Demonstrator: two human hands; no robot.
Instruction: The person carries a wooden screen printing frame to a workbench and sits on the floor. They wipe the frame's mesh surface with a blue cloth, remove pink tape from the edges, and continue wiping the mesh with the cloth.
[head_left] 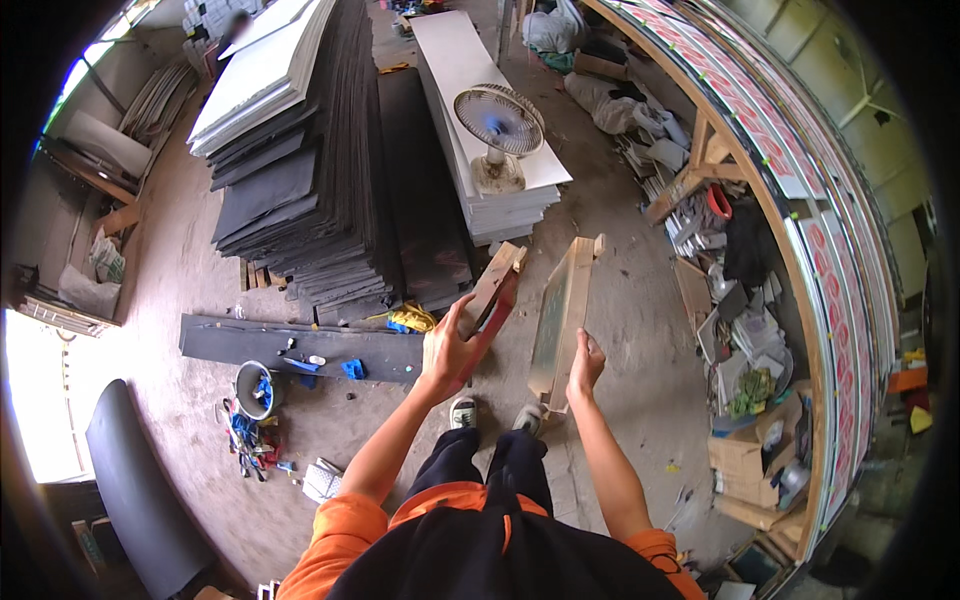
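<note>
My left hand [447, 347] grips a narrow wooden frame [492, 283] with a reddish side, tilted up in front of me. Its fingers spread over the frame's near end. My right hand [585, 366] is closed on the edge of a second wooden frame [573, 305], which has a dark greenish panel set in it. Some of that hand's fingers are hidden. The two frames stand apart, side by side, above the floor just beyond my shoes [464, 412].
Ahead rises a tall stack of dark sheets [300, 190]. A fan [497, 130] stands on a white sheet stack [510, 215]. Left lie a dark board [260, 345] and a grey bucket [254, 390]. Along the right runs a long wooden rack [790, 260] with clutter beneath.
</note>
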